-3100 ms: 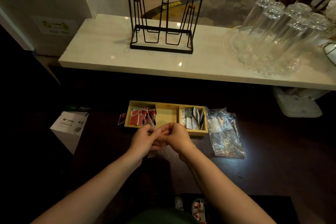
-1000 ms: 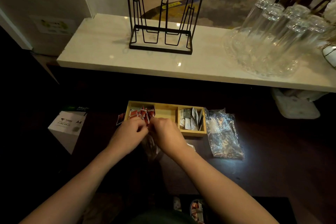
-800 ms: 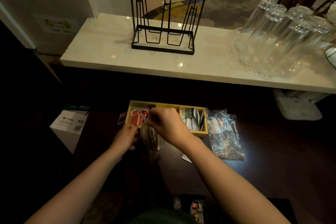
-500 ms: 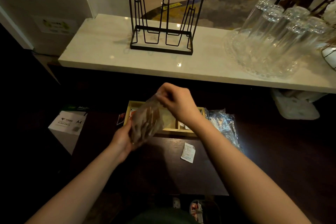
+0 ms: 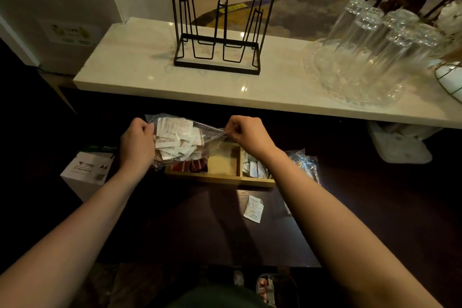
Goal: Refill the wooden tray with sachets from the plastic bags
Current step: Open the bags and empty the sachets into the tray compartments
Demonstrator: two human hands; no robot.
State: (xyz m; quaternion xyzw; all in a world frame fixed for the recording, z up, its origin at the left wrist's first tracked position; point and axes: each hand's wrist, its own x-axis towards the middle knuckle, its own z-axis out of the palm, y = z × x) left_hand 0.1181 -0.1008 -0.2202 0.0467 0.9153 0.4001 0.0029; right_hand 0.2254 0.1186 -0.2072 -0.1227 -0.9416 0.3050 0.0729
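Left hand [image 5: 137,144] gripping sachet bag [image 5: 178,141] end, right hand [image 5: 246,134] pinching its other end above wooden tray [image 5: 217,177]

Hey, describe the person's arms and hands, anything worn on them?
Both forearms are bare as far as the frame shows: no sleeves, watch, bracelets or gloves. No rings show on the left hand or the right hand, though the light is dim.

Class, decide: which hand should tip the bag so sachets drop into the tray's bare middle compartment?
Left hand: it grips the clear plastic bag at the full end, so lifting spills sachets toward the wooden tray.
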